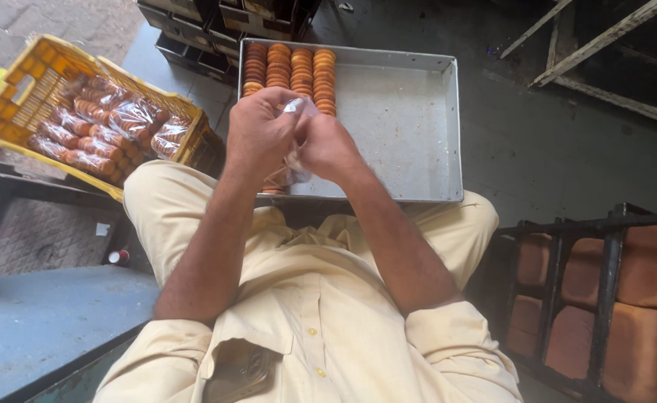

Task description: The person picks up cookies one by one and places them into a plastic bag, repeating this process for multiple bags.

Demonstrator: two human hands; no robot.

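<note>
Pinching a clear plastic bag (295, 142) between both hands, left hand (260, 128) and right hand (327, 147) pressed together at frame centre, each grip clamped on the bag's gathered top. Hanging below the knuckles, toward 6 o'clock, the bag's lower part, with round brown biscuits faintly visible through the film. Lying directly beneath the hands, a shallow metal tray (403, 127), with 4 rows of stacked biscuits (289, 69) at its 11 o'clock corner. Sitting at 9 o'clock from the hands, a yellow plastic crate (22, 97) filled with bagged biscuit packs (97, 123). Standing at 4 o'clock, a dark rack (604, 291) holding brown loaves (642, 269). Stretching at 7 o'clock, a grey-blue worktop (37, 321).
</note>
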